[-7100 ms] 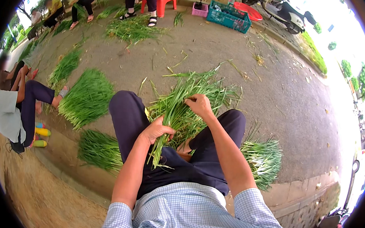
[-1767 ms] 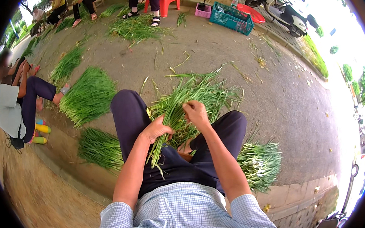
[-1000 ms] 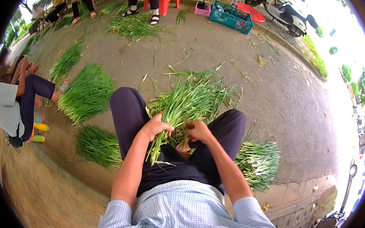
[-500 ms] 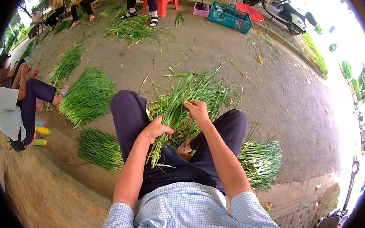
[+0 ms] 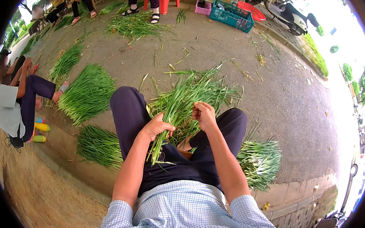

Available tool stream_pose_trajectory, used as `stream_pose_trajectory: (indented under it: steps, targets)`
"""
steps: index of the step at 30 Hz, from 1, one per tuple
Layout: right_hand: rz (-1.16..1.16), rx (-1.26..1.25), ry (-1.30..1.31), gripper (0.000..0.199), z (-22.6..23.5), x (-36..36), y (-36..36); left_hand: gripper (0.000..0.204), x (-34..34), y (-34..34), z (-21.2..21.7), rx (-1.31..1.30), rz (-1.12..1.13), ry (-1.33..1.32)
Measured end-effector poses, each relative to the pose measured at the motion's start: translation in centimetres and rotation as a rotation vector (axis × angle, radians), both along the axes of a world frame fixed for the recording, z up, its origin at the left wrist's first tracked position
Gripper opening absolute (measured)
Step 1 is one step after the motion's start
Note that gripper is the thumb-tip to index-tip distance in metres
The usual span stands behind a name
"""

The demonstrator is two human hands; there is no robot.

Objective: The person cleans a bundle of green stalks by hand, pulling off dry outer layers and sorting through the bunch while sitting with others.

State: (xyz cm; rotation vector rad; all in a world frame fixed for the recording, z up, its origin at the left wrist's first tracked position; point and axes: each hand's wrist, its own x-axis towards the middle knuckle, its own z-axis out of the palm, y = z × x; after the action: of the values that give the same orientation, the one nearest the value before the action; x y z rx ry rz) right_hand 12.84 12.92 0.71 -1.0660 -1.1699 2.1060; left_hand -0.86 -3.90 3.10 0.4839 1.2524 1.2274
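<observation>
My left hand [image 5: 156, 128] is wrapped round a bunch of garlic chives [image 5: 173, 109], gripping it low between my knees. The pale stem ends stick out below that hand toward my lap, and the green leaves fan up and away. Just right of the bunch is my right hand [image 5: 205, 115], its fingers pinched together; whatever is between them is too small to make out. Beneath and beyond both hands lies a loose pile of chives [image 5: 225, 93] on the ground between my legs.
Neat heaps of chives lie at left [image 5: 87, 93], by my left thigh [image 5: 101, 147] and by my right thigh [image 5: 259, 164]. A seated person [image 5: 7, 103] is at left; others sit far off beside more chives [image 5: 133, 27]. A teal crate [image 5: 231, 17] and parked scooter [image 5: 280, 13] stand beyond.
My right hand has moved a little to the right, off the leaves of the bunch. My left hand keeps its grip on the chives, almost in place.
</observation>
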Motion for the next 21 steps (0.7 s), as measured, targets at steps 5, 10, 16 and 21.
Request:
stream_pose_trajectory:
  steps: [5, 10, 16, 21]
  targets:
    - [-0.193, -0.093, 0.16, 0.009, -0.3, 0.8, 1.7, 0.044, -0.2, -0.2, 0.1, 0.011, -0.009, -0.004]
    - [-0.332, -0.12, 0.282, 0.019, -2.0, 4.2, 7.4, 0.042, -0.2, 0.1, 0.0, 0.025, -0.021, 0.002]
    - [-0.766, 0.037, 0.394, 0.016, 0.2, 9.5, 12.0, 0.045, -0.3, 0.0, -0.3, -0.005, 0.032, -0.002]
    - [-0.942, 0.296, 0.284, 0.015, 5.5, 9.9, 10.3, 0.043, -0.4, -0.4, -0.1, 0.001, 0.095, -0.037]
